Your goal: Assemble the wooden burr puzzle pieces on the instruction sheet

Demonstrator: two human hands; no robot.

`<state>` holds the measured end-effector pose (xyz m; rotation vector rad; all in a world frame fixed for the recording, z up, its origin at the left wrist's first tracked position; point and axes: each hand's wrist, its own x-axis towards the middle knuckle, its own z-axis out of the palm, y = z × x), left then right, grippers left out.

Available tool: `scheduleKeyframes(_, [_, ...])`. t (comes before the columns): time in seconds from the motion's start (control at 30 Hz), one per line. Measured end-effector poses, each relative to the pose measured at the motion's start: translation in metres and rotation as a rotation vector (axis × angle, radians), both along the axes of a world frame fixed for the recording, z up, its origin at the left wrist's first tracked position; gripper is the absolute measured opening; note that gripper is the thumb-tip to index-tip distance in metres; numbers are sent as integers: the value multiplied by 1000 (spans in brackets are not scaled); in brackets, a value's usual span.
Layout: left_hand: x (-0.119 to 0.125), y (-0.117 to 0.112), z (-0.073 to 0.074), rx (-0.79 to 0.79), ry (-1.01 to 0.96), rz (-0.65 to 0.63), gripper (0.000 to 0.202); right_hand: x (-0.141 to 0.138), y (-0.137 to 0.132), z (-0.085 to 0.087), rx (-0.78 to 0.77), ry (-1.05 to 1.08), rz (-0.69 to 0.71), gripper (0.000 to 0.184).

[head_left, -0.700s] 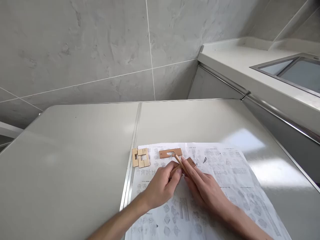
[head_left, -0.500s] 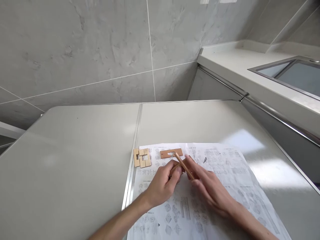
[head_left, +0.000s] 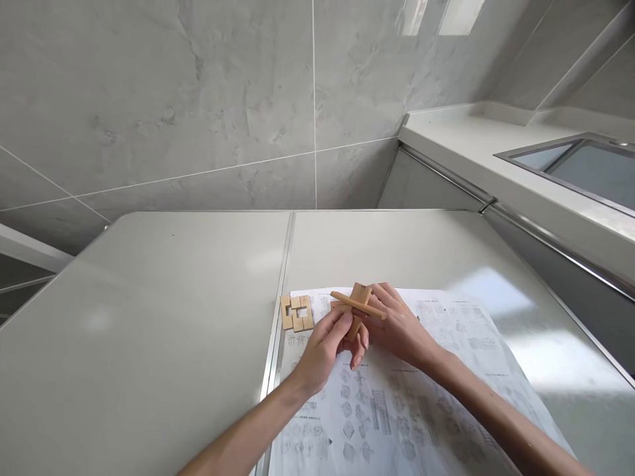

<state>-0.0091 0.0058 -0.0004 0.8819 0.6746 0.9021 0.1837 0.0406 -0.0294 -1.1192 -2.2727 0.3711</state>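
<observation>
Two flat wooden puzzle pieces cross each other above the paper sheet: a thin piece [head_left: 341,297] slants down to the right over a wider piece [head_left: 361,293] standing tilted. My left hand [head_left: 317,357] pinches them near the crossing with thumb and finger, its other fingers curled below. Against their right side is my right hand [head_left: 404,334], its fingers bent around the pieces and partly hidden behind them. Another brown wooden piece [head_left: 335,305] lies on the sheet, mostly covered by the held pieces. Left of my hands, several pale notched wooden pieces [head_left: 303,324] sit together.
A large printed sheet [head_left: 357,410] with small diagrams spreads under my hands on the pale folding table [head_left: 198,330]. A metal seam [head_left: 280,297] crosses the tabletop. Behind stands a grey tiled wall [head_left: 223,99]; at right is a counter [head_left: 446,132] with a sink [head_left: 585,165].
The held pieces have turned, and the thin one now lies more level across the wider one. My right hand has moved up behind them. The view has shifted slightly.
</observation>
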Motion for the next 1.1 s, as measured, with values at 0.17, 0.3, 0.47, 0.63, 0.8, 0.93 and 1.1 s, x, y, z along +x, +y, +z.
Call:
scheduleKeyframes(0.17, [-1, 0, -2, -20, -25, -10, 34, 4, 1, 3, -161, -8, 8, 27])
scheduleKeyframes(0.3, [-2, 1, -1, -23, -28, -31, 35, 18, -6, 10, -337, 86, -53, 29])
scheduleKeyframes(0.47, [-2, 2, -1, -53, -73, -59, 33, 41, -12, 16, -576, 514, -223, 31])
scheduleKeyframes(0.63, [-2, 4, -2, -89, -106, -79, 32, 47, -15, 14, -885, 1034, -232, 40])
scheduleKeyframes(0.8, [-3, 6, -2, -110, -114, -95, 30, 43, -20, 15, -990, 1144, -182, 43])
scheduleKeyframes(0.93, [-3, 7, -3, -136, -149, -71, 28, 43, -23, 21, -1124, 1156, -103, 29])
scheduleKeyframes(1.1, [-3, 9, -5, -162, -137, -68, 28, 46, -23, 20, -1173, 1155, -4, 40])
